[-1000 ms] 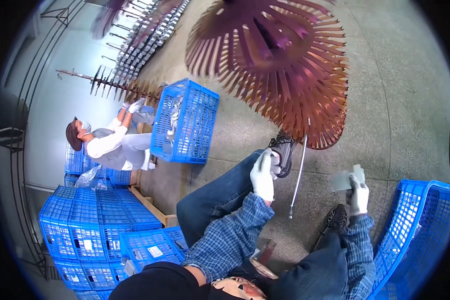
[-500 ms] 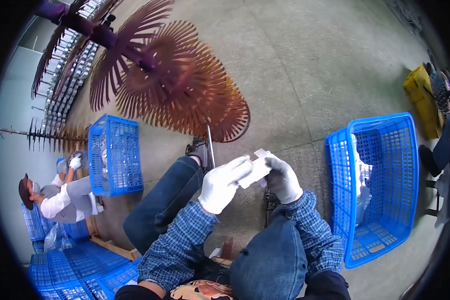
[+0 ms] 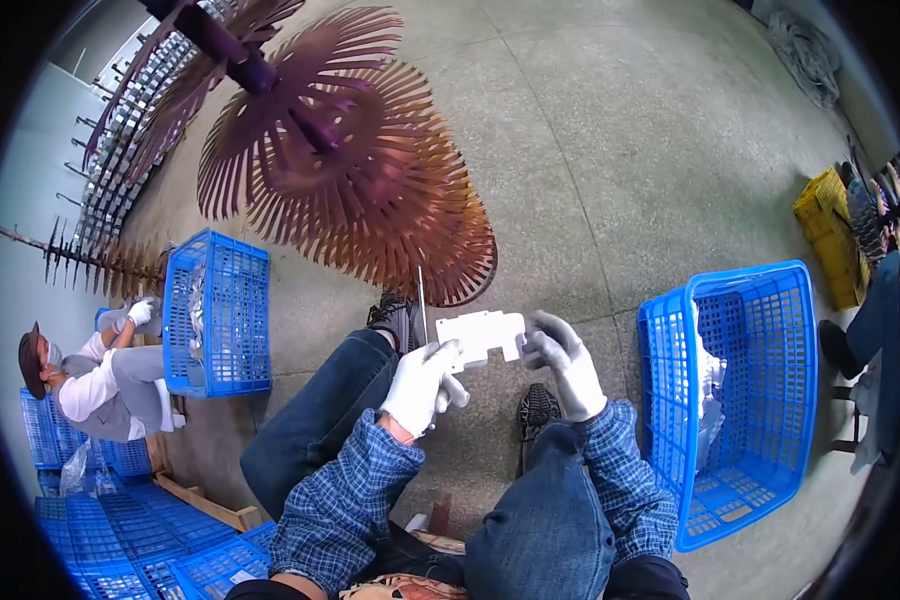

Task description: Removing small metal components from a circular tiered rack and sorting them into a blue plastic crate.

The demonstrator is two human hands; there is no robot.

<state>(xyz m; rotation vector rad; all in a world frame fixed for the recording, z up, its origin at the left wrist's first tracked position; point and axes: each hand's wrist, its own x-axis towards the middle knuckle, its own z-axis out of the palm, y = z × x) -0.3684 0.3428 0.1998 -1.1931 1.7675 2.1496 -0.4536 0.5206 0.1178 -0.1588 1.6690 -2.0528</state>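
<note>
A white, flat, bracket-like part (image 3: 482, 330) with a notched lower edge and small holes is held in front of my knees. My gloved left hand (image 3: 418, 392) is closed on its left end, thumb and fingers pinching the lower corner. At the other end, my gloved right hand (image 3: 570, 368) has its fingers apart and loosely curled; the fingertips are right beside the part, and whether they touch it is hard to see. Beyond the part stands a rack of rust-brown slotted discs (image 3: 370, 180) on a purple-brown shaft, with a thin metal rod (image 3: 421, 300) under its near end.
A blue plastic crate (image 3: 670, 400) at my right contains white parts (image 3: 708, 385). Another blue crate (image 3: 220, 320) stands at left, beside a seated co-worker (image 3: 100, 380) in gloves. Stacked blue crates (image 3: 110, 545) fill the lower left. A yellow crate (image 3: 830, 235) sits at far right.
The white part has turned to lie broad side toward me. My right hand has come off its end and opened, while my left hand keeps its hold. The whole view has shifted slightly.
</note>
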